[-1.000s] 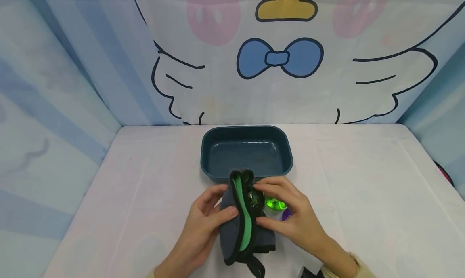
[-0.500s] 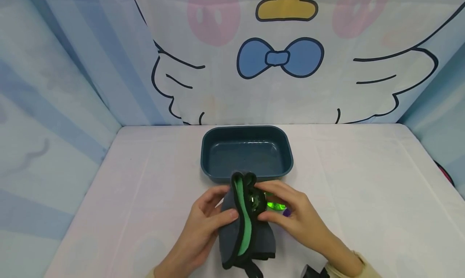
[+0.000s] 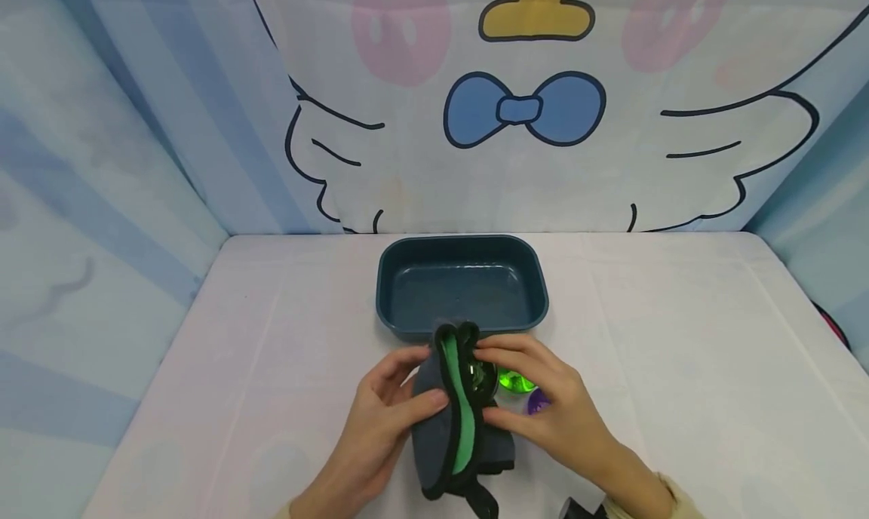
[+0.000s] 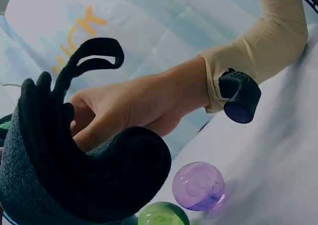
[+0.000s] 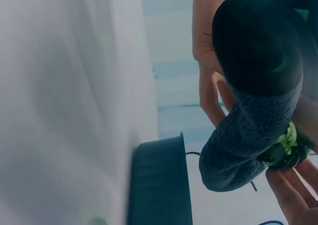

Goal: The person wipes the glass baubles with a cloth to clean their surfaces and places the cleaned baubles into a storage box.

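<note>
My left hand (image 3: pixel 383 421) grips the left side of a dark grey fabric wrap (image 3: pixel 429 443), thumb on its black edging. The wrap is folded into a pocket with a bright green lining and a black strap loop (image 4: pixel 102 48) at its near end. A dark glassy ball (image 3: pixel 483 379) sits against the right side of the wrap, between the finger and thumb of my right hand (image 3: pixel 550 387). In the right wrist view, a green shape shows inside that ball (image 5: pixel 283 150) and fingertips touch it from below.
Just beyond the wrap stands a dark blue rectangular tub (image 3: pixel 387 289). A clear green ball (image 3: pixel 516 382) and a purple ball (image 3: pixel 538 401) lie on the white table, partly behind the right hand. A printed curtain (image 3: pixel 519 179) rises along the table's back edge.
The right finger and thumb shift slightly on the ball, dipping lower and then spreading again. The wrap tips a little with them, while the left hand keeps its grip.
</note>
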